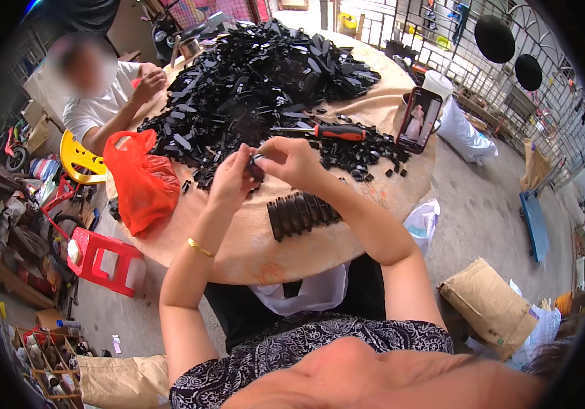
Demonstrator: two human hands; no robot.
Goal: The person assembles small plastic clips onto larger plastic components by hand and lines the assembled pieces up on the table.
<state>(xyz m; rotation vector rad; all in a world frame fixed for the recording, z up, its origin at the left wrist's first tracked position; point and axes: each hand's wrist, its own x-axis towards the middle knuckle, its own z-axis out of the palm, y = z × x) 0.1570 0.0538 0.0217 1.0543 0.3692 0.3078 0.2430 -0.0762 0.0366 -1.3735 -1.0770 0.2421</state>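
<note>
Over the near half of a cloth-covered round table (224,262), my left hand (233,178) and my right hand (288,161) meet with fingers pinched together. Between them is a small black plastic part (257,168), partly hidden by the fingers. Both hands are closed on it. Just beyond them rises a large heap of long black plastic pieces (258,75). Smaller black pieces (374,151) lie scattered to the right. Below my right forearm, a row of matching black plastic parts (300,215) lies lined up side by side.
A red-and-black screwdriver (340,132) rests beyond my right hand. A phone (418,120) stands upright at the table's right, beside a white cup (437,83). A red plastic bag (139,183) sits at the left edge. Across the left side, another person (105,92) sits with hands raised near the heap.
</note>
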